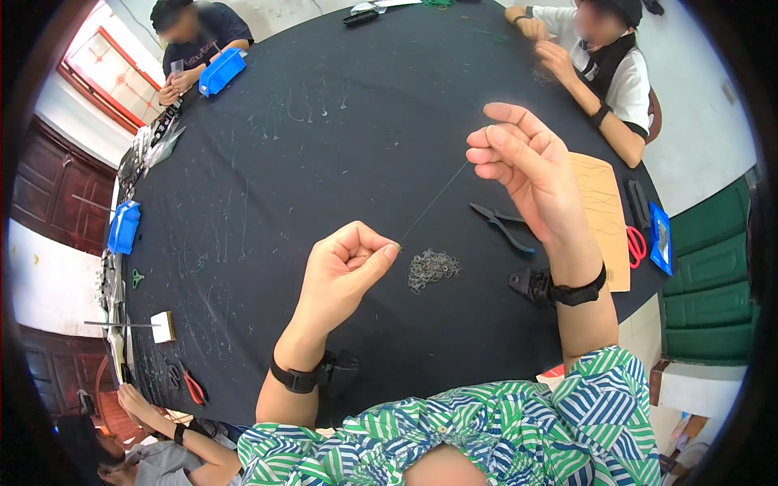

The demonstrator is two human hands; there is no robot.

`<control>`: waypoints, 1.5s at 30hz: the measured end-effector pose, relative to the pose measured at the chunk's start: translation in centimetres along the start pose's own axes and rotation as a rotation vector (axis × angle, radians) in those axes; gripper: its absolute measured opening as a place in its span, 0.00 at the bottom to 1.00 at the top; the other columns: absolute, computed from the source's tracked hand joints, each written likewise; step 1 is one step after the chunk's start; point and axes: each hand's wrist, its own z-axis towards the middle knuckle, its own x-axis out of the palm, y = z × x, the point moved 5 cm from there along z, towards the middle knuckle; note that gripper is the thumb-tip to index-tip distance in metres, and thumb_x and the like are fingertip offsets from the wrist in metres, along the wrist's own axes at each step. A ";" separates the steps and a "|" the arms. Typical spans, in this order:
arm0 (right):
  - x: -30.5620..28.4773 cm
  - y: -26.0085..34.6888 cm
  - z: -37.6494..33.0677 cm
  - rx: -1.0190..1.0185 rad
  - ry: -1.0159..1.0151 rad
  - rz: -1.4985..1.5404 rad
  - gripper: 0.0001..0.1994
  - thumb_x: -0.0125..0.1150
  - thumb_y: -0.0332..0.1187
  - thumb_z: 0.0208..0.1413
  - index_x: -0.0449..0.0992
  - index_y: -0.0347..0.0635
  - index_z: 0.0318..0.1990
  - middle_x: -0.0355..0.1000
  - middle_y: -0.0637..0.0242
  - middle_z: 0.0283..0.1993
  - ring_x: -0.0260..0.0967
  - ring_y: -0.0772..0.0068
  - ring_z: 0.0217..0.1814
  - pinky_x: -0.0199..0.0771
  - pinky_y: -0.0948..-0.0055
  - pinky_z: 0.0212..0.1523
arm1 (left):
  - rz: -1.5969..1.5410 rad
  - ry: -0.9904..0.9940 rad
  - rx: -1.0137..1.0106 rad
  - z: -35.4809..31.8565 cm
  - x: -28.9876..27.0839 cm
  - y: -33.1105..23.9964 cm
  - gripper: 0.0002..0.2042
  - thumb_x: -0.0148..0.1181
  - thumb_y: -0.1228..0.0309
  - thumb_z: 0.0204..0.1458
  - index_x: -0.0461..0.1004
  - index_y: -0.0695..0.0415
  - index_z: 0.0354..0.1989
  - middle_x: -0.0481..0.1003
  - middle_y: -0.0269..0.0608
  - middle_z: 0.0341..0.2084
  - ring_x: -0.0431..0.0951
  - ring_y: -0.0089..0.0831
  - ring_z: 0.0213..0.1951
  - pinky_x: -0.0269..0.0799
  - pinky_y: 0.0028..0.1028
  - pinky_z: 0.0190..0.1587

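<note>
A thin green line (436, 198) is stretched taut on a slant between my two hands. My left hand (344, 267) is closed, pinching the line's lower end between thumb and forefinger; anything small at the fingertips is too tiny to make out. Higher and to the right, my right hand (527, 166) pinches the upper end between thumb and fingers, its forefinger curved above. Just below the line, a pile of small grey looped metal pieces (434, 270) lies on the black tablecloth (389, 340). Pliers with blue-black handles (506, 227) rest beside my right wrist.
A brown card sheet (612, 231), red-handled scissors (636, 247) and a blue packet (661, 239) lie at the right. Left are blue trays (124, 228), a white block (163, 326) and red-handled pliers (194, 387). Several fine lines (223, 219) spread across the cloth. Three people sit around the table.
</note>
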 end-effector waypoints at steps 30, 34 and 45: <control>7.0 0.3 -4.5 -0.576 0.473 -1.098 0.05 0.64 0.26 0.49 0.74 0.40 0.33 0.68 0.62 0.29 0.71 0.59 0.29 0.69 0.64 0.27 | 0.273 -0.062 0.177 -1.5 0.8 -2.7 0.03 0.64 0.77 0.57 0.79 0.62 0.37 0.60 0.17 0.17 0.55 0.08 0.21 0.49 0.15 0.23; 7.0 0.2 -4.6 -0.597 0.475 -1.126 0.05 0.63 0.26 0.48 0.72 0.40 0.31 0.67 0.63 0.28 0.71 0.60 0.28 0.69 0.65 0.27 | 0.318 -0.085 0.155 -1.4 0.8 -2.8 0.04 0.66 0.76 0.54 0.79 0.63 0.35 0.63 0.24 0.15 0.57 0.12 0.20 0.55 0.18 0.24; 7.1 0.1 -4.8 -0.625 0.479 -1.166 0.06 0.64 0.26 0.46 0.71 0.39 0.29 0.65 0.63 0.27 0.70 0.61 0.28 0.70 0.65 0.27 | 0.365 -0.104 0.153 -1.4 0.9 -2.7 0.05 0.67 0.76 0.53 0.79 0.63 0.34 0.59 0.24 0.14 0.57 0.13 0.20 0.56 0.20 0.24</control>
